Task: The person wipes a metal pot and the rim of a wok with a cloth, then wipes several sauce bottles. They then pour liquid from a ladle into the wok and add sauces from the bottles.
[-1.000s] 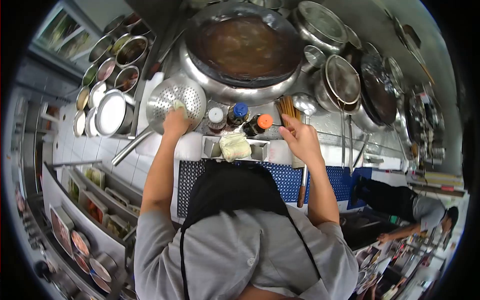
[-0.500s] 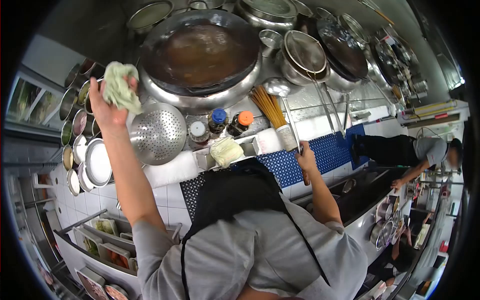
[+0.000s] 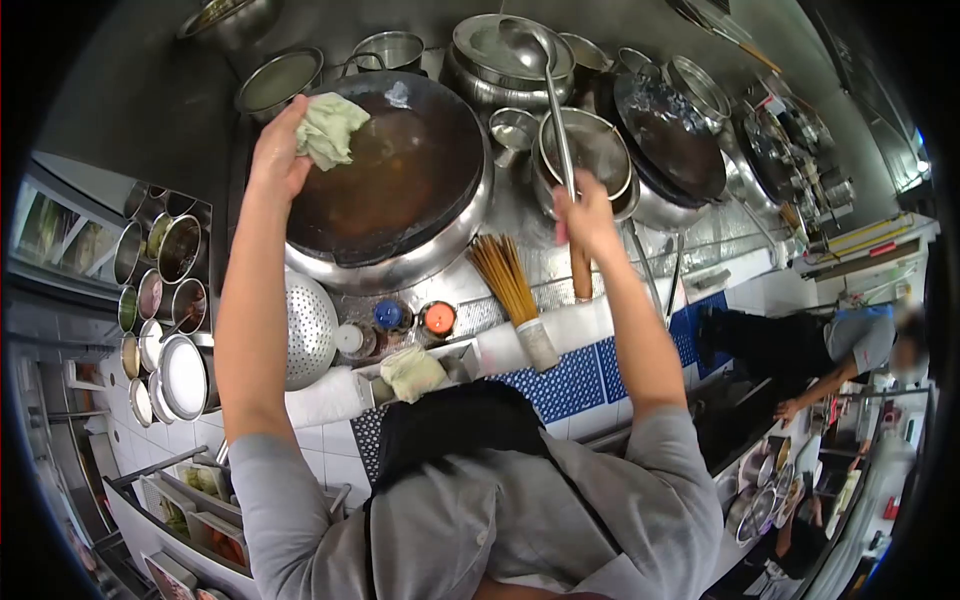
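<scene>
The left hand (image 3: pixel 275 150) is gripping a soft, folded rag (image 3: pixel 330 128) against the rim of the big wok (image 3: pixel 385 175), likely hot and heavy. The right hand (image 3: pixel 583 212) is closing around the long ladle (image 3: pixel 552 95) low on its stiff, probably slick steel shaft.

pale green cloth (image 3: pixel 331 128) | brown-stained wok (image 3: pixel 385 170) | blue dotted mat (image 3: pixel 570 378)

just one head cam, fisheye, looking steeply down over the person's chest at the stove counter (image 3: pixel 560 370), pretty close
</scene>
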The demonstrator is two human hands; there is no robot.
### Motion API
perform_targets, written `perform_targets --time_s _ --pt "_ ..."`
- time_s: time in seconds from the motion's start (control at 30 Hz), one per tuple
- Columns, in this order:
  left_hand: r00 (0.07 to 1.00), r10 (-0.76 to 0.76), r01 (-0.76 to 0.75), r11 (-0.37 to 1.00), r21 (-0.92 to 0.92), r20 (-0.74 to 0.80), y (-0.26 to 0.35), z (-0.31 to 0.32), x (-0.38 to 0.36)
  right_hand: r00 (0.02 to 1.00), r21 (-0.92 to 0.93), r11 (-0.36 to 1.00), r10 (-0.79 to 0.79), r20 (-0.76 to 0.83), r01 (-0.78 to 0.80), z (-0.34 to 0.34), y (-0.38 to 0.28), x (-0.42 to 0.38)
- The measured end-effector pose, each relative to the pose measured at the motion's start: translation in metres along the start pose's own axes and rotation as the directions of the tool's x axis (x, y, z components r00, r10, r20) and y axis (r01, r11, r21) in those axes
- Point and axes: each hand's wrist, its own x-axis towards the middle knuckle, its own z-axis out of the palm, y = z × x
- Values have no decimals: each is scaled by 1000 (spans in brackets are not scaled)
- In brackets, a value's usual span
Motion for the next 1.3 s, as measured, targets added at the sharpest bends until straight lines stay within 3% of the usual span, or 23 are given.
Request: perform_targets --time_s 0.07,0.23,0.27,0.3,0.33,0.37,0.47,0.5,0.6,0.67,0.77,0.83,0.87,0.93,1.0,1.03,1.07,1.1,1.13,1.2,1.27,1.3 --pt "999 28 -27 998 -50 18 -10 7 11 998 -40 998 43 -42 -44 -4 -30 69" --pt "998 64 -63 997 41 -20 -25 17 23 994 -359 927 110 -8 -106 -4 -10 217" --pt "997 65 -65 998 -3 -34 -27 15 28 970 -110 973 216 115 -203 -6 -2 240" --pt "997 65 -67 997 -48 -44 -29 12 35 924 130 937 284 256 -324 -12 3 258" --pt "997 61 -66 993 -95 -54 -32 9 41 860 338 823 311 404 -457 -16 11 272" --pt "996 78 -84 990 -111 -53 -36 7 47 780 598 501 411 472 -626 -16 -3 268" --pt "989 121 -131 985 -114 -88 -49 -2 65 741 760 -37 197 642 -649 -29 -20 252" --pt "985 126 -137 987 -84 -121 -54 -1 72 772 783 -35 148 618 -621 -30 -26 241" --pt "968 79 -116 983 -143 -238 -75 -9 105 664 637 -211 -89 742 -741 -33 -50 206" --pt "954 68 -115 982 -147 -292 -95 -15 127 681 640 -250 -141 719 -727 -27 -69 174" --pt "935 -117 94 992 -82 -334 -100 12 122 620 539 -327 -244 746 -777 -12 -93 123" --pt "953 -149 110 981 -160 -265 -124 7 147 529 411 -360 -345 775 -837 -2 -94 94" --pt "967 -183 157 976 -153 -178 -130 8 153 505 390 -347 -355 787 -853 4 -97 79" --pt "928 -264 259 964 -54 -262 -119 32 132 485 417 -290 -224 846 -861 10 -107 52" --pt "955 -150 228 922 313 -254 -127 40 130 505 503 -48 -78 860 -863 16 -104 37" --pt "980 7 134 713 688 -198 -129 37 127 527 526 75 -4 850 -847 17 -103 28" --pt "989 126 22 361 932 -72 -118 41 116 599 546 309 107 793 -779 19 -106 18" --pt "978 183 -90 -65 994 100 -109 43 108 697 498 583 171 697 -641 23 -116 6" --pt "983 158 -96 26 995 90 -106 40 110 791 369 804 191 582 -467 25 -123 -6" --pt "991 107 -99 202 974 79 -91 36 119 835 346 871 121 537 -348 25 -121 -20" --pt "941 189 -314 169 934 282 -58 42 116 877 310 916 84 472 -255 22 -116 -35" --pt "917 253 -368 229 901 309 -44 44 120 900 289 932 79 429 -219 21 -107 -41"
